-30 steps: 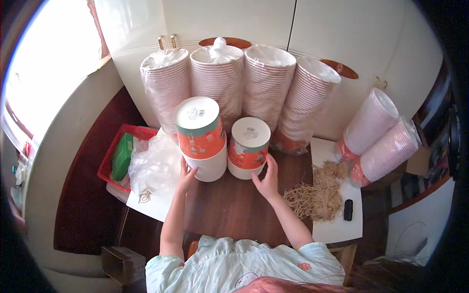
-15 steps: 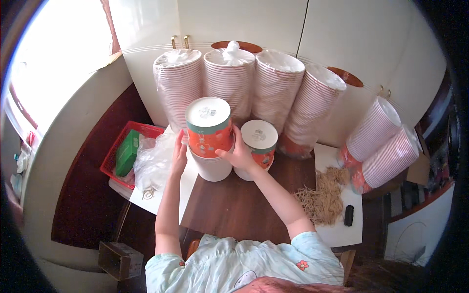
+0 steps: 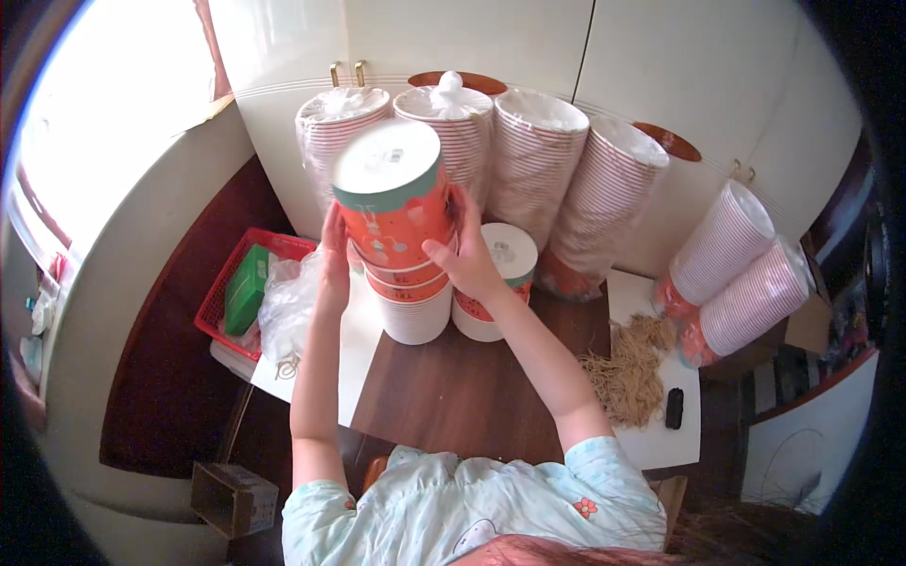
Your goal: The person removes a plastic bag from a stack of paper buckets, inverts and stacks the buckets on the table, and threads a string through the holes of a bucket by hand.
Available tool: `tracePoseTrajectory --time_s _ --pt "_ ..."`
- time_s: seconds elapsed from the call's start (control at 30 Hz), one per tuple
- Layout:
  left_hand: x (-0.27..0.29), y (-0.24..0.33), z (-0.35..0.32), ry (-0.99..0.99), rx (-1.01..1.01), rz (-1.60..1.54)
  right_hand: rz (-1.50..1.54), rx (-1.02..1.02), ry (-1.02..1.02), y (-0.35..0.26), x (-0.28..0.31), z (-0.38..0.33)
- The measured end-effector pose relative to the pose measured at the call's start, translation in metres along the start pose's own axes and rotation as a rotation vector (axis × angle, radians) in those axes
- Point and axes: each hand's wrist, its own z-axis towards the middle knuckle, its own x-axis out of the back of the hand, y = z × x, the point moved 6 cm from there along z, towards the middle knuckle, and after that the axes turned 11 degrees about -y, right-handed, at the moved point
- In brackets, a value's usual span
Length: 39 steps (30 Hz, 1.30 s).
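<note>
A dark brown tabletop (image 3: 453, 391) is spreading out beneath pale cabinet doors (image 3: 698, 66), with a white sheet (image 3: 316, 391) covering its left edge and another white sheet (image 3: 661, 451) covering its right. Toward the near right corner, a small black object (image 3: 675, 408) is lying beside a loose heap of tan strands (image 3: 632, 382). Across from it, a thin coil (image 3: 287, 368) is resting on the left sheet, just short of a crumpled clear plastic bag (image 3: 293, 307). By the left edge, a red basket (image 3: 209, 311) is holding a green box (image 3: 247, 291).

Mid-table, the left hand (image 3: 334, 264) and right hand (image 3: 469, 259) are grasping an upside-down orange tub (image 3: 392, 222) from both sides, fingers wrapping it, right thumb spreading across its front. The tub is tilting above a short stack of tubs (image 3: 415, 319); a second short stack (image 3: 510, 247) is standing just right of it.

Along the far edge, four tall wrapped stacks (image 3: 538, 170) are standing side by side, while two more wrapped stacks (image 3: 725, 241) are leaning by the far right corner.
</note>
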Motion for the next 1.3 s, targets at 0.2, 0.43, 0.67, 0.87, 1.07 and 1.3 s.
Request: tracePoseTrajectory --time_s 0.2,0.43,0.67,0.87,1.07,1.3 --pt "0.026 0.013 -0.016 0.242 -0.048 -0.477 0.046 0.328 0.006 -0.071 0.017 -0.007" --pt "-0.030 0.038 -0.079 0.019 0.377 -0.546 0.114 0.355 0.317 -0.066 0.024 -0.109" --pt "-0.093 -0.027 -0.176 -0.246 0.782 -0.606 -0.552 0.085 0.126 -0.034 -0.001 -0.209" --pt "-0.131 -0.059 -0.213 -0.229 0.884 -0.530 -0.515 0.015 0.363 -0.017 -0.010 -0.261" --pt "-0.149 -0.046 -0.210 -0.308 0.776 -0.459 -0.142 -0.216 0.586 0.012 0.006 -0.312" --pt "-0.147 -0.062 -0.234 -0.094 0.850 -0.391 0.028 -0.492 0.793 0.027 0.035 -0.355"
